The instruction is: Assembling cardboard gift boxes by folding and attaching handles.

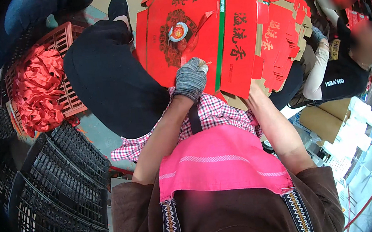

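Note:
A flat red carton [207,36] with a green stripe and a printed bowl of food lies across my lap. Over its face runs a red ribbon [201,24], its lower end meeting my left hand [191,78]. That hand wears a grey knitted glove, and its fingers are closed at the ribbon's end. My right hand [254,91] reaches under the carton's lower right edge, so its fingers are hidden. Several more flat red cartons [273,39] are fanned in a stack just to the right.
On the left stands a red plastic crate [69,42] heaped with red ribbons [40,88]. Black plastic crates [62,188] sit nearer to me. A person [343,63] works at the right, beside brown cardboard [322,122]. Another person's leg [22,24] shows at upper left.

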Motion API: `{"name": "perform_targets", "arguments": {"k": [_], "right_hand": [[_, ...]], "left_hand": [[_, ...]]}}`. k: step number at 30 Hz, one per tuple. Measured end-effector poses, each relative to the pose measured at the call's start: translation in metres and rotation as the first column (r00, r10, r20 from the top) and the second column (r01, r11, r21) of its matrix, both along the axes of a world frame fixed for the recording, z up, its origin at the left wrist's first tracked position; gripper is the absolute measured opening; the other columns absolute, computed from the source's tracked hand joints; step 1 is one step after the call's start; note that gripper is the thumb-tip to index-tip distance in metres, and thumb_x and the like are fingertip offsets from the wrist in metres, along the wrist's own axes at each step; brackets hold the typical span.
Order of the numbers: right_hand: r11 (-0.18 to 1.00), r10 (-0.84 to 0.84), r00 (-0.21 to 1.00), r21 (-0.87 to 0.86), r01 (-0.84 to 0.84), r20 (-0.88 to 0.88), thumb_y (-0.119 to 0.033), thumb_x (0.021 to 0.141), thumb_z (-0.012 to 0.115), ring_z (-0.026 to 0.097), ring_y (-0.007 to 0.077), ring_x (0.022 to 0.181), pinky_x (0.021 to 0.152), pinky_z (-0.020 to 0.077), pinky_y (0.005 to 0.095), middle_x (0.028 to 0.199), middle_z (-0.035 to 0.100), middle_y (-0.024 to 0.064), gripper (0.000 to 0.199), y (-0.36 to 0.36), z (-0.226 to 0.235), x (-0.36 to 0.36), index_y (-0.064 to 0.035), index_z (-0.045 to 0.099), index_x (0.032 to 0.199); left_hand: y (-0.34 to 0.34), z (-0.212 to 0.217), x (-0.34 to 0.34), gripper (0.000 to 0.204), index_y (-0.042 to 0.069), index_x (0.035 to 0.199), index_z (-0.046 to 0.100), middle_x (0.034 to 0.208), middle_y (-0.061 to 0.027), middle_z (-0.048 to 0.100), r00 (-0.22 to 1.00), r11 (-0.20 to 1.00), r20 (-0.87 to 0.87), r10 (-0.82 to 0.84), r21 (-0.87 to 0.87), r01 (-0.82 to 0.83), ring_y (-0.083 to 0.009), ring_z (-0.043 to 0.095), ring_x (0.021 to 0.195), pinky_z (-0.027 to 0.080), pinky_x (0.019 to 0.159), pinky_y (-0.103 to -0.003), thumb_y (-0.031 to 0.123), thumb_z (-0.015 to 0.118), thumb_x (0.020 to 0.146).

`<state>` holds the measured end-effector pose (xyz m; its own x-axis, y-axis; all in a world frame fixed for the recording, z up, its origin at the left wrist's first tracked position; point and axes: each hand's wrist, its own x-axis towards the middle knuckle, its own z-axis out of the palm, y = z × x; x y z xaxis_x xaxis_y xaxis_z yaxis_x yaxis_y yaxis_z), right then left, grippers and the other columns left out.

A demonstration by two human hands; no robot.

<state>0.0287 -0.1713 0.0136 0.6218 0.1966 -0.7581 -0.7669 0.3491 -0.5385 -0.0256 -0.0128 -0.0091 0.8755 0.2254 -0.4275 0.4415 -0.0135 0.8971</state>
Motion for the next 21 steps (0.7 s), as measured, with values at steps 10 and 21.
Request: {"name": "perform_targets", "arguments": {"k": [10,21], "right_hand": [[0.994,0.056,0.989,-0.097,-0.042,0.14,-0.043,0.087,0.037,0.049,0.0274,0.104,0.085,0.0431,0.0395,0.119,0.047,0.0113,0.05,0.038,0.056,0.02,-0.0081,0.039,0.123],[0.42,0.834,0.497,-0.859,-0.291,0.239,-0.029,0.072,0.066,0.053,0.0128,0.057,0.048,0.043,0.0309,0.069,0.059,0.0088,0.031,0.043,0.109,0.164,0.002,0.06,0.074]], "left_hand": [[0.037,0.051,-0.002,0.02,0.01,0.09,0.058,0.074,-0.015,0.061,0.789,0.569,-0.383,-0.48,0.548,0.613,-0.0302,0.06,0.072,0.045,0.061,-0.043,0.014,0.043,0.078],[0.069,0.093,0.006,0.024,0.007,0.083,0.061,0.083,-0.0143,0.062,0.579,0.239,-0.437,-0.688,0.617,0.75,-0.0265,0.058,0.088,0.04,0.085,-0.042,0.026,0.047,0.078]]}}
